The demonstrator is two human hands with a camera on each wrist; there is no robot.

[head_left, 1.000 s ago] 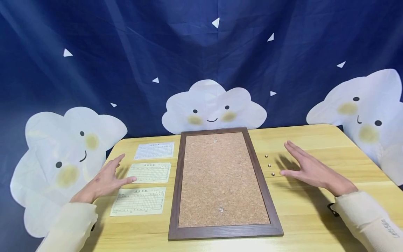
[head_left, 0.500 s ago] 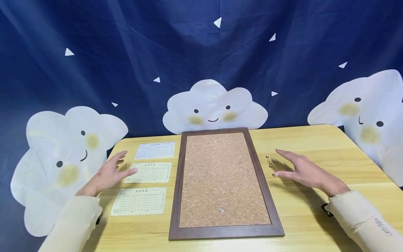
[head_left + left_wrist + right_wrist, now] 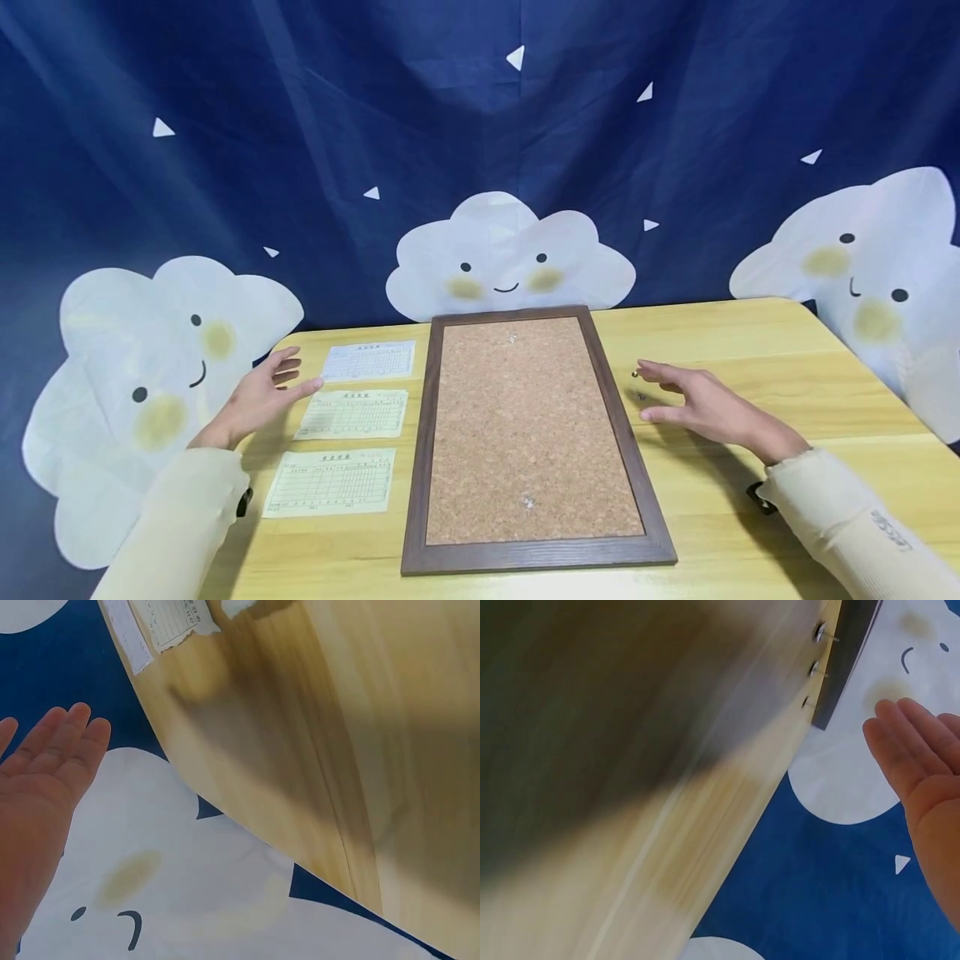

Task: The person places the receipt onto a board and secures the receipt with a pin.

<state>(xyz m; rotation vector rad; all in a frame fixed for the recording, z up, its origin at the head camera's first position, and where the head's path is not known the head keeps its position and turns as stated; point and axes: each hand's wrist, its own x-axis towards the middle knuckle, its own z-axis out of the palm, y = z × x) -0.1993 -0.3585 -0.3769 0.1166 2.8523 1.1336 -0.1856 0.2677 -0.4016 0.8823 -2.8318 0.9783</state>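
My left hand (image 3: 261, 398) hovers over the table's left side with fingers loosely spread and holds nothing. Its thumb lies close to the middle paper slip (image 3: 352, 415); a top slip (image 3: 369, 360) and a bottom slip (image 3: 330, 483) complete the column of printed forms. Across the table, my right hand (image 3: 712, 408) is relaxed and holds nothing, its fingertips over a short row of thumbtacks. The far tack (image 3: 635, 374) and the middle tack (image 3: 641, 397) show; the thumb side hides the nearest. In the right wrist view, three thumbtacks (image 3: 820, 631) lie with points sideways.
Between the hands lies a cork board (image 3: 532, 433) in a dark brown wooden frame (image 3: 540, 554). Two small clear marks sit on its cork, near top and bottom. The wooden table (image 3: 750, 333) ends at a dark blue curtain (image 3: 480, 108) with printed clouds.
My right hand has moved left, toward the frame, and its fingers now overlap the tacks. My left hand has shifted slightly farther from me. The slips and board have stayed in place.
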